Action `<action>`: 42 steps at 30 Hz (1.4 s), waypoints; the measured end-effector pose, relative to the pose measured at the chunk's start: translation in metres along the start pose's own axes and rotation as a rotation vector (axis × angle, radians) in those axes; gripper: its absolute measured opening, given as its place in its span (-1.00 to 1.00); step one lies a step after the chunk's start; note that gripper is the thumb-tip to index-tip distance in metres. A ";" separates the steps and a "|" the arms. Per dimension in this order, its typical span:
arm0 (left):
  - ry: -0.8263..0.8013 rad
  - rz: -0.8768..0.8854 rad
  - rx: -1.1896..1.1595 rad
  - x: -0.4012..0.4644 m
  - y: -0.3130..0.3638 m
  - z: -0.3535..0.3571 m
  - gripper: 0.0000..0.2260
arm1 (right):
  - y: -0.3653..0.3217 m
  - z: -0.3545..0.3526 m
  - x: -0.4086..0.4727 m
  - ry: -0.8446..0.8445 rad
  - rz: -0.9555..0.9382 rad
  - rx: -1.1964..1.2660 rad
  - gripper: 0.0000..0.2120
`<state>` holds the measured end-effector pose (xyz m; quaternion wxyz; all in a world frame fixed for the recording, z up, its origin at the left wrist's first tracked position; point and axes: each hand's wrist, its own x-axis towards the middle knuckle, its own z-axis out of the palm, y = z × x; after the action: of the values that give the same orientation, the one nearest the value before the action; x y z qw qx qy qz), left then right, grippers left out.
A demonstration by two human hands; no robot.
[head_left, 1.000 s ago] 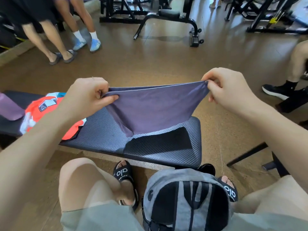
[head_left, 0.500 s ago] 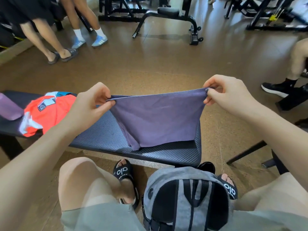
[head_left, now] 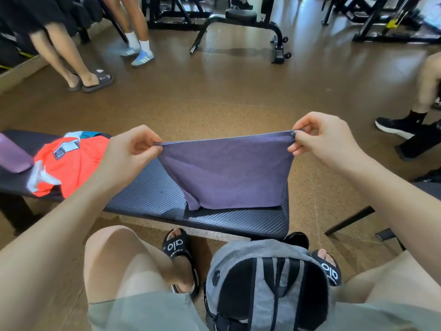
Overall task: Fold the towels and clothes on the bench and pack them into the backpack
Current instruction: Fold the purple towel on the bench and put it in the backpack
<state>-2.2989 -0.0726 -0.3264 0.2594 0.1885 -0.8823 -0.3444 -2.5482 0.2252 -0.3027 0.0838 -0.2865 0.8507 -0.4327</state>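
Bright, even indoor light, sheen on the floor (head_left: pixel 214 75), wide-angle bending and blur toward the edges.

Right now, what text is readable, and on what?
"alo": strap of left sandal, with smaller unreadable print below.
"alo": strap of right sandal, seen turned.
Patch on orange shirt: too blurred to read.
Nothing on towel, backpack or bench.

Left hand (head_left: pixel 128 151) and right hand (head_left: pixel 319 137) pinch the purple towel (head_left: pixel 226 173) taut above the bench (head_left: pixel 152 194), near the backpack (head_left: pixel 265 283).
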 end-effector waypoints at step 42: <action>-0.239 -0.345 0.147 0.039 -0.135 0.122 -0.69 | 0.109 0.145 0.022 -0.313 -0.020 -0.434 -0.91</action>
<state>-2.3808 -0.1243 -0.4855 0.0756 0.3128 -0.8843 -0.3384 -2.5551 0.1637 -0.4742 0.1466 -0.3697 0.8974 -0.1912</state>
